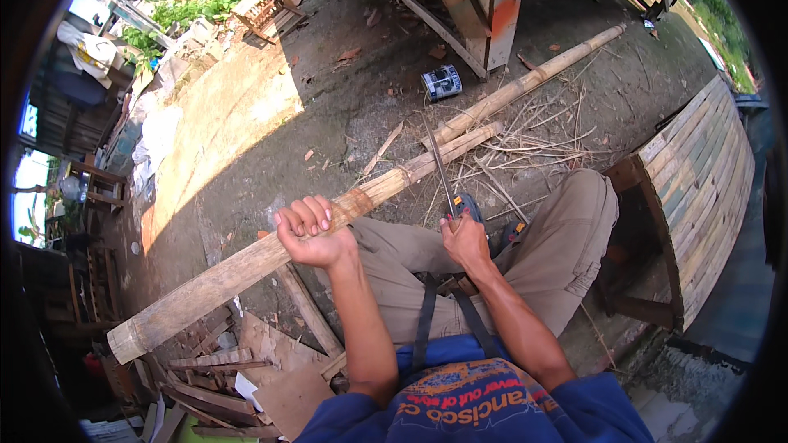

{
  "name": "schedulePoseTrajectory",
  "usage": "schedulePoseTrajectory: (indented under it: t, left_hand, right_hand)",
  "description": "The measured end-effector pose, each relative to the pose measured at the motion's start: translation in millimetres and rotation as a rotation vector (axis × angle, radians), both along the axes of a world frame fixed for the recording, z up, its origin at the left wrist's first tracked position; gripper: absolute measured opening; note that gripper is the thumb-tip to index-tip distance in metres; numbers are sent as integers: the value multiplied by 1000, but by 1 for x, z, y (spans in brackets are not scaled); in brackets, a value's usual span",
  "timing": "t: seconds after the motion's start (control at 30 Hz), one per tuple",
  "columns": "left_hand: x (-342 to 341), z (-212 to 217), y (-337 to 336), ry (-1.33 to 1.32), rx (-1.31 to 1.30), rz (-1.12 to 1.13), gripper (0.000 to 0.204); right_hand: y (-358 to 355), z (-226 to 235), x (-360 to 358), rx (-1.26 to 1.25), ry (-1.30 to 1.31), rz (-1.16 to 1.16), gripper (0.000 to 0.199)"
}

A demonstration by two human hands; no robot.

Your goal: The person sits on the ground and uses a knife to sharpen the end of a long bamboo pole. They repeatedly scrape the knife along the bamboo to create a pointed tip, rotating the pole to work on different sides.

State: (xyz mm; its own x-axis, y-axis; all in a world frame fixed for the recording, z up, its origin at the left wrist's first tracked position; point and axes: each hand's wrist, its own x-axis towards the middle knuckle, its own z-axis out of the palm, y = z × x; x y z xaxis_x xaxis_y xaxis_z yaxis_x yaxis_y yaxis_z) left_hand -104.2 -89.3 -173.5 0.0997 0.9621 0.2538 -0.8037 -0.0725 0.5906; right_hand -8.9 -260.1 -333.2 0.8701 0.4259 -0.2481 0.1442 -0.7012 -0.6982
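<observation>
In the head view, we are sitting with the bamboo pole point(205, 291) running diagonally in front of our lap, its near end pointing to the lower left and its far end lying beside a second pole point(525, 86) on the floor point(341, 119). Our left hand point(316, 234) is curling into a loose fist over the middle of the pole; we cannot tell whether its fingers are gripping the bamboo. Our right hand point(466, 242) is closing around the handle of a long knife point(443, 176), whose blade is crossing the pole's far portion in this view; contact is not showing clearly. Regarding progress, loose strips point(538, 123) are lying around the far end, so we are judging some cutting as done. The near stretch is appearing round and uncut, and the pictures are not showing how much cutting is remaining.
</observation>
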Motion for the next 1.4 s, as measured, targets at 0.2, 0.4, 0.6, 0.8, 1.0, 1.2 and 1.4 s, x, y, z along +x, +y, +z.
schedulePoseTrajectory:
  t: [0.2,0.4,0.6,0.8,1.0,1.2,1.4]
  left_hand:
    - [-1,-1,-1,-20,104,-90,40]
    - [-3,-6,-1,-40,139,-139,39]
    - [3,5,-22,11,119,-109,38]
    - [6,10,-23,-8,173,-153,38]
    - [2,7,-23,10,215,-199,38]
    - [-7,1,-18,-8,298,-293,37]
    - [-9,3,-19,-10,289,-301,38]
  right_hand:
    - [1,17,-18,206,0,194,28]
    - [-7,39,-25,200,-46,276,28]
    - [-7,29,14,11,28,36,39]
    - [-13,32,3,186,-39,239,39]
    - [-13,41,5,250,-110,184,31]
    - [-9,46,8,148,-43,129,32]
    - [-17,30,14,45,-133,125,30]
